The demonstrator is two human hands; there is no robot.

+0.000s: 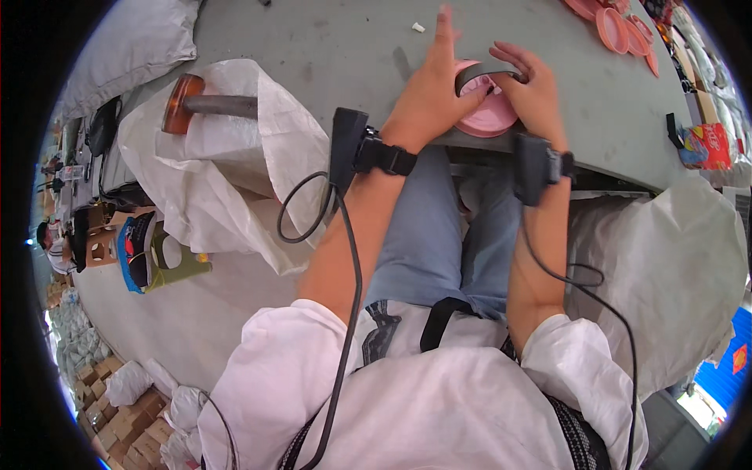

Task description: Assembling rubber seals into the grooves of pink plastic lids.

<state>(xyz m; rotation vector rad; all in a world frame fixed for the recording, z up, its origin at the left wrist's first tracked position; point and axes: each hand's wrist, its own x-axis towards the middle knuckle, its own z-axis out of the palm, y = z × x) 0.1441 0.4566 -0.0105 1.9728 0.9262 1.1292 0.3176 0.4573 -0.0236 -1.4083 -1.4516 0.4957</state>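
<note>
**Two hands pinning a pink lid at the table's near edge**

Head view: the pink round lid (492, 113) lies flat on the grey table (329, 47), right at its near edge above the person's knees, seemingly so both hands can bear down on it from the seat; a grey curved strip (479, 73), perhaps a sealing ring, arches over the lid's far rim, between the two hands. The left hand (429, 95) lies on the lid's left side with fingers spread and straight, pressing flat rather than clenching; it grasps nothing. The right hand (534, 95) curls over the lid's right side, its fingertips (505, 56) on the strip's end, pressing or pinching it; a closed grasp cannot be confirmed. Far right of the hands lies a stack of pink lids (619, 27); to their left, a white sack (235, 149) drapes over an amber-tipped bar (196, 102).
</note>
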